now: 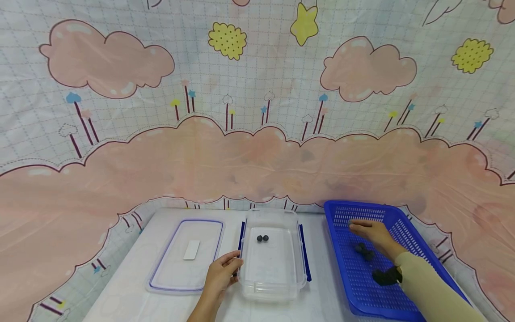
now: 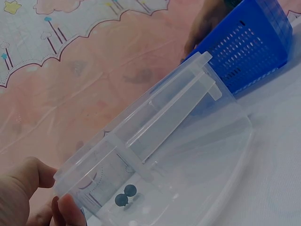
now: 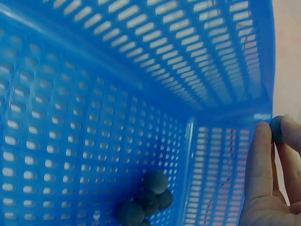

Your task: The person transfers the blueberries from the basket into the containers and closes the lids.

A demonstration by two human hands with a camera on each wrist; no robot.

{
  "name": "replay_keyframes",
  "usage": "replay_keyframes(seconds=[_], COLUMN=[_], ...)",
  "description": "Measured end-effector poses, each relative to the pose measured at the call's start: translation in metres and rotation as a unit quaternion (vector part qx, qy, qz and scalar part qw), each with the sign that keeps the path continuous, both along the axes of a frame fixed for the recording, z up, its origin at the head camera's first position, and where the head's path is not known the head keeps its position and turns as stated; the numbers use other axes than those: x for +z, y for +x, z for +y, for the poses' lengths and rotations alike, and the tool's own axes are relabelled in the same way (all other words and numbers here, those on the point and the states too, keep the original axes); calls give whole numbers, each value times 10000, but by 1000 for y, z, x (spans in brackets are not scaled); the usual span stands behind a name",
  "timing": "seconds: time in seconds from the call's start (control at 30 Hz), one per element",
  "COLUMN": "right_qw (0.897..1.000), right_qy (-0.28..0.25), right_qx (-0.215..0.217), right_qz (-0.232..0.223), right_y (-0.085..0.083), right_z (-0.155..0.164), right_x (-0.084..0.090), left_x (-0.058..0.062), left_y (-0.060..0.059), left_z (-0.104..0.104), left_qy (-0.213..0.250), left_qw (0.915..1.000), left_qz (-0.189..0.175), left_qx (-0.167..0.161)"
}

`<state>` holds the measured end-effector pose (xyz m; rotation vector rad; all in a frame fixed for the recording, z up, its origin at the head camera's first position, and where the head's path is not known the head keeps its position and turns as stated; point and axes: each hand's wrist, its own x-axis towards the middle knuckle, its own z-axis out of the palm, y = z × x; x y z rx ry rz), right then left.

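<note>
Right hand (image 1: pixel 372 232) is reaching into the far end of the blue basket (image 1: pixel 406 223), and the wrist view shows its grip pinching one small dark ball (image 3: pixel 276 129) between the fingertips. More dark balls (image 3: pixel 146 200) are sitting clumped on the basket floor. Left hand (image 1: pixel 221 273) is gripping the near-left edge of the clear container (image 1: pixel 273 286) in the middle of the worktop (image 1: pixel 322 295), with two balls (image 1: pixel 263 238) inside. They're looking light, firm and roll-prone, so I'd say a fingertip pinch across the middle suits them. Lid (image 1: pixel 161 277) is lying on the left.
</note>
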<state>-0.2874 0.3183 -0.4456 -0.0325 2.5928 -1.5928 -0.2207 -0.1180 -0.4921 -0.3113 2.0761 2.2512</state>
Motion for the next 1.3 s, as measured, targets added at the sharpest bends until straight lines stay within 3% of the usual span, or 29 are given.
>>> replay_keyframes(seconds=[0.9, 1.3], right_qw=[9976, 9979], right_qy=[-572, -476], right_qx=[348, 347], right_qz=[157, 278], right_y=[11, 7], right_z=[-37, -65], right_x=[26, 23], left_x=[0, -3], left_y=[-1, -4], left_z=[-1, -1], left_qy=[-39, 4], left_qw=[10000, 9999], left_qz=[-46, -136], left_qx=[17, -7])
